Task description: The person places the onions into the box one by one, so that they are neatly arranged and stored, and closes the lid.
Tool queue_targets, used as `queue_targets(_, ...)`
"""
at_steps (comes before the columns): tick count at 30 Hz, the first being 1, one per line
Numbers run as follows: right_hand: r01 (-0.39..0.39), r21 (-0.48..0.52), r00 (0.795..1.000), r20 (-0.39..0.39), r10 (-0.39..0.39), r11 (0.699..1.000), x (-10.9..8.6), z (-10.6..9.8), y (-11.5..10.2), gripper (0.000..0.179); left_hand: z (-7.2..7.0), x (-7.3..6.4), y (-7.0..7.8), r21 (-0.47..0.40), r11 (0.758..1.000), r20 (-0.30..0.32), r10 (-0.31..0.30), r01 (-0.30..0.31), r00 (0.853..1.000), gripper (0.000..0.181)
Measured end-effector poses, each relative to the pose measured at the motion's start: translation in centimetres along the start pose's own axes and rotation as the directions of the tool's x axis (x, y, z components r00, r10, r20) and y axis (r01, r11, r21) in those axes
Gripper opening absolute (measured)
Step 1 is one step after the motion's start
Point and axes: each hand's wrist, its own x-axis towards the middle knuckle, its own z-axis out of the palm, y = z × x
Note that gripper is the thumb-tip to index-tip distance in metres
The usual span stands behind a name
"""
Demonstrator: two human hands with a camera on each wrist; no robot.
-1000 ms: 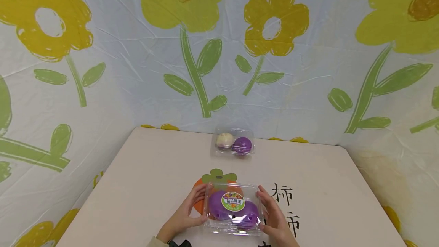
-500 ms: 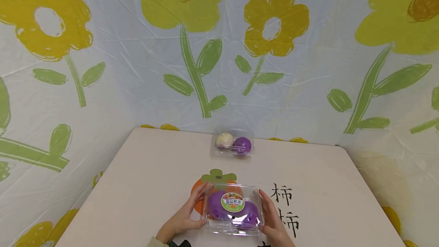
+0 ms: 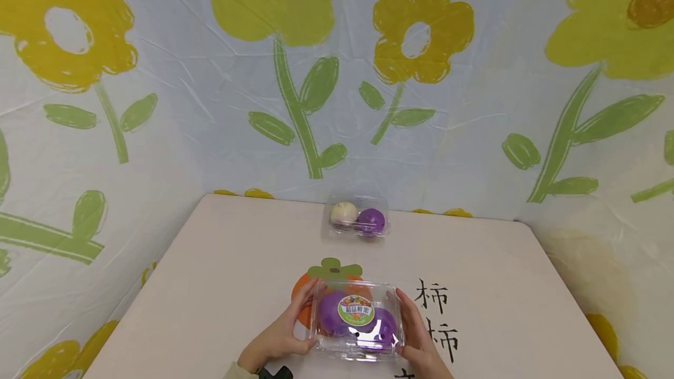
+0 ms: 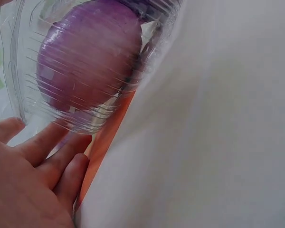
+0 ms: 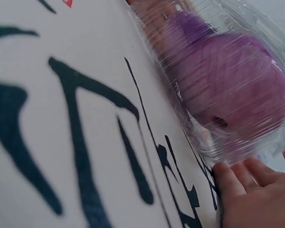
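Note:
A clear plastic fruit box (image 3: pixel 384 297) with a round fruit sticker (image 3: pixel 356 310) on its lid is at the front of the table. Two purple round objects (image 3: pixel 333 314) show through it; a dark hole marks one purple ball (image 5: pixel 237 85) in the right wrist view. My left hand (image 3: pixel 281 332) grips the box's left end, thumb at the near corner and fingers along the side. On the opposite end, my right hand (image 3: pixel 420 338) holds it the same way. The wrist views show the fingertips against the ribbed plastic walls. Whether the box touches the table is unclear.
Near the table's back edge stands another clear box (image 3: pixel 337 199), holding a whitish ball (image 3: pixel 344 214) and a purple ball (image 3: pixel 371 221). The table (image 3: pixel 237 262) bears a printed persimmon (image 3: pixel 300 294) and black characters (image 3: pixel 433 297). A flowered cloth (image 3: pixel 221 75) surrounds it.
My right fingers have shifted slightly along the box's end, uncovering more of the printed characters. The box stays nearly in place between both hands; the head view has moved a little.

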Motion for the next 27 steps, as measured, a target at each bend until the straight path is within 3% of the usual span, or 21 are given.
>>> queue_targets(7,0.061,0.033,0.997,0.053,-0.063,0.998,0.09,-0.25,0.14,0.1,-0.1,0.04,0.32,0.036,0.993,0.012,-0.115,0.115,0.993,0.115)
queue_targets(21,0.114,0.054,0.991,0.059,-0.117,0.992,0.15,-0.2,0.15,0.099,0.08,0.02,-0.01,0.033,0.998,-0.029,-0.056,0.057,0.998,0.11)
queue_targets(27,0.06,0.08,0.996,0.054,-0.064,0.995,0.05,-0.14,-0.11,0.102,0.23,-0.06,0.03,0.042,0.998,-0.03,-0.042,0.043,0.999,0.105)
